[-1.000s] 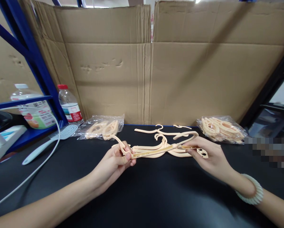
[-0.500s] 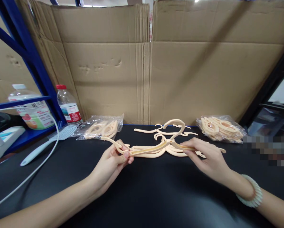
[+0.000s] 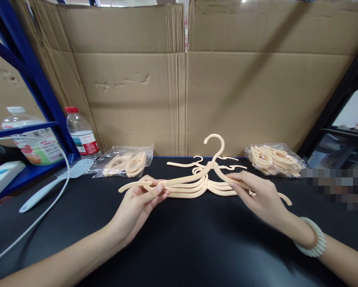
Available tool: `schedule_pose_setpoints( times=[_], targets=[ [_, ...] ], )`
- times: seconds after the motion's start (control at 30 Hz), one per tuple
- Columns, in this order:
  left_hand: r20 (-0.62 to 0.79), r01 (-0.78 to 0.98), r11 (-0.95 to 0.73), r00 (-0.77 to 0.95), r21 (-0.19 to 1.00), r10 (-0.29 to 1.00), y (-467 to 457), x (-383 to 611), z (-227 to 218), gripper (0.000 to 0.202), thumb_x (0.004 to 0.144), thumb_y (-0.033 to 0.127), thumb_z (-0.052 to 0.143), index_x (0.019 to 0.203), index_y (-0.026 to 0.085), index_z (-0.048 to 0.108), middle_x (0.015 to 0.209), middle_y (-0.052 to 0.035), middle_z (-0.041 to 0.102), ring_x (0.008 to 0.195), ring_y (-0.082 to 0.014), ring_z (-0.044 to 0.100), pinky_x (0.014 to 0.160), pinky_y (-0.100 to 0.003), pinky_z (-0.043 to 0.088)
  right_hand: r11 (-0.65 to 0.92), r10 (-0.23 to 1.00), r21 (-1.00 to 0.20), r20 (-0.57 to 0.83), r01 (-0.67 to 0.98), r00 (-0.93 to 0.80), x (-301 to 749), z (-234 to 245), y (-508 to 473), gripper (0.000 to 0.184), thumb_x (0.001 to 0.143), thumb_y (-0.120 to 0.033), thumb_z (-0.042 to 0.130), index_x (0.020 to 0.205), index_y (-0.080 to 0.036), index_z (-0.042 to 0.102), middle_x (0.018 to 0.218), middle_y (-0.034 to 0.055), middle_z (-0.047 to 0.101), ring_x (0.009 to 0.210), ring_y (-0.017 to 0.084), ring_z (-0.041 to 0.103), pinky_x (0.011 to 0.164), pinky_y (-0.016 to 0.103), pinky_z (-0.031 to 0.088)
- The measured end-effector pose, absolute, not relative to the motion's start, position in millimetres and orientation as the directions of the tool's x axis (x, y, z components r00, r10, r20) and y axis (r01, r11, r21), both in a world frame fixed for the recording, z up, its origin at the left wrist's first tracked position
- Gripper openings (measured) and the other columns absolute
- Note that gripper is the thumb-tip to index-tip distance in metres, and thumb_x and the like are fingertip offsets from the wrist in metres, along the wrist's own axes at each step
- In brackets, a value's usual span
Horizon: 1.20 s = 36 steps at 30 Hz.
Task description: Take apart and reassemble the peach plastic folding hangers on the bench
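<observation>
Between my hands is a cream plastic clothes hanger (image 3: 191, 178), its arms spread and its hook standing up. My left hand (image 3: 143, 199) pinches the left arm near its notched end, which sticks out past the fingers. Closed over the right arm is my right hand (image 3: 258, 195), with that arm's tip showing beyond the knuckles. Several more cream hangers (image 3: 187, 195) lie stacked flat on the black table just behind and below the held one. Another hanger (image 3: 181, 164) lies farther back, partly hidden by the held hanger.
Clear bags of folded hangers lie at the back left (image 3: 126, 162) and back right (image 3: 274, 159). A pale hairbrush (image 3: 47, 191), a white cable (image 3: 41, 219) and a red-capped bottle (image 3: 82, 135) are on the left. A cardboard wall (image 3: 131, 87) closes off the back.
The held hanger has tipped so that its hook now points up and its smooth face turns toward me. Both hands keep their grip. The view has shifted slightly.
</observation>
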<state>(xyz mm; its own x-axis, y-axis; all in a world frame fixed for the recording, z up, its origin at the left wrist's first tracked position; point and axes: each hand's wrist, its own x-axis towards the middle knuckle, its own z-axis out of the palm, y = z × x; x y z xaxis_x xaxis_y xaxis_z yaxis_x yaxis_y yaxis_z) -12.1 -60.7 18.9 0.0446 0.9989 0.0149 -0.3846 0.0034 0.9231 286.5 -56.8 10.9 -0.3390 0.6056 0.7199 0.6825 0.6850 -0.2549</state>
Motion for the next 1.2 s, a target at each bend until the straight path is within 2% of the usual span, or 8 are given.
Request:
schedule_pose_setpoints(
  times=[0.13, 0.2, 0.3, 0.4, 0.6, 0.93, 1.1, 1.2],
  targets=[
    [0.026, -0.138, 0.000, 0.184, 0.990, 0.983, -64.5, -10.3, 14.7, 0.010, 0.080, 0.020, 0.067, 0.078, 0.015, 0.059, 0.089, -0.0043, 0.066, 0.073, -0.0124, 0.065, 0.071, -0.023, 0.056, 0.651, 0.659, -0.336, 0.696, 0.681, -0.286, 291.9, 13.8, -52.2, 0.014, 0.094, -0.026, 0.051, 0.102, -0.021, 0.061, 0.086, 0.0025, 0.066, 0.072, 0.015, 0.060, 0.063, 0.025, 0.045],
    [0.139, 0.136, -0.196, 0.343, 0.971, 0.929, -71.1, -8.8, 13.1, 0.008, 0.084, 0.020, 0.061, 0.078, 0.016, 0.059, 0.084, -0.0040, 0.064, 0.071, -0.0135, 0.063, 0.068, -0.025, 0.054, 0.626, 0.707, -0.401, 0.654, 0.668, -0.270, 296.0, 16.4, -48.7, 0.015, 0.094, -0.029, 0.050, 0.100, -0.020, 0.061, 0.085, 0.0029, 0.065, 0.072, 0.015, 0.060, 0.063, 0.025, 0.045],
    [0.349, 0.327, -0.691, 0.678, 0.645, 0.646, -84.1, -6.6, 14.6, 0.008, 0.085, 0.012, 0.053, 0.086, 0.017, 0.059, 0.085, -0.0053, 0.063, 0.078, -0.0168, 0.060, 0.072, -0.029, 0.051, 0.589, 0.785, -0.484, 0.532, 0.647, -0.317, 301.7, 20.2, -43.6, 0.019, 0.094, -0.034, 0.048, 0.096, -0.019, 0.060, 0.077, 0.0020, 0.063, 0.067, 0.015, 0.057, 0.060, 0.026, 0.044],
    [0.336, 0.275, -0.887, 0.851, 0.371, 0.404, -93.5, -5.6, 18.6, 0.019, 0.085, 0.006, 0.046, 0.094, 0.018, 0.058, 0.094, -0.0071, 0.063, 0.089, -0.0190, 0.058, 0.081, -0.032, 0.048, 0.551, 0.832, -0.458, 0.369, 0.698, -0.415, 305.5, 21.0, -40.6, 0.018, 0.092, -0.033, 0.050, 0.090, -0.019, 0.062, 0.075, 0.0018, 0.061, 0.066, 0.015, 0.055, 0.062, 0.027, 0.043],
    [0.301, 0.454, -0.854, 0.802, 0.255, 0.516, -89.8, -8.5, 14.1, 0.020, 0.089, 0.010, 0.044, 0.101, 0.021, 0.057, 0.110, -0.0066, 0.060, 0.102, -0.0211, 0.055, 0.089, -0.035, 0.047, 0.599, 0.800, -0.325, 0.204, 0.732, -0.564, 304.5, 18.5, -41.9, 0.006, 0.082, -0.019, 0.059, 0.076, -0.019, 0.062, 0.085, 0.0041, 0.059, 0.083, 0.018, 0.056, 0.073, 0.029, 0.044],
    [0.311, 0.616, -0.771, 0.710, 0.158, 0.631, -82.2, -10.0, 8.5, 0.025, 0.088, 0.023, 0.052, 0.112, 0.024, 0.060, 0.120, -0.0080, 0.059, 0.110, -0.0275, 0.054, 0.095, -0.044, 0.045, 0.608, 0.793, -0.273, 0.258, 0.745, -0.553, 301.1, 14.7, -43.0, 0.003, 0.082, -0.017, 0.058, 0.083, -0.019, 0.060, 0.092, 0.0055, 0.057, 0.087, 0.020, 0.055, 0.076, 0.033, 0.047],
    [0.295, 0.625, -0.760, 0.702, 0.180, 0.648, -80.1, -13.1, 5.6, 0.029, 0.089, 0.026, 0.051, 0.117, 0.025, 0.058, 0.130, -0.0089, 0.053, 0.117, -0.0290, 0.051, 0.099, -0.045, 0.044, 0.633, 0.762, -0.227, 0.355, 0.740, -0.542, 302.2, 7.9, -41.8, 0.027, 0.085, -0.021, 0.057, 0.112, -0.019, 0.056, 0.116, 0.0114, 0.058, 0.107, 0.025, 0.056, 0.090, 0.041, 0.049],
    [0.289, 0.621, -0.757, 0.701, 0.204, 0.652, -79.6, -13.6, 4.3, 0.030, 0.090, 0.026, 0.050, 0.118, 0.025, 0.057, 0.133, -0.0091, 0.051, 0.120, -0.0287, 0.050, 0.101, -0.044, 0.044, 0.624, 0.765, -0.174, 0.335, 0.761, -0.550, 303.1, 1.7, -42.2, 0.046, 0.093, -0.034, 0.048, 0.135, -0.016, 0.045, 0.139, 0.0153, 0.048, 0.128, 0.029, 0.045, 0.105, 0.047, 0.041]
  ],
)
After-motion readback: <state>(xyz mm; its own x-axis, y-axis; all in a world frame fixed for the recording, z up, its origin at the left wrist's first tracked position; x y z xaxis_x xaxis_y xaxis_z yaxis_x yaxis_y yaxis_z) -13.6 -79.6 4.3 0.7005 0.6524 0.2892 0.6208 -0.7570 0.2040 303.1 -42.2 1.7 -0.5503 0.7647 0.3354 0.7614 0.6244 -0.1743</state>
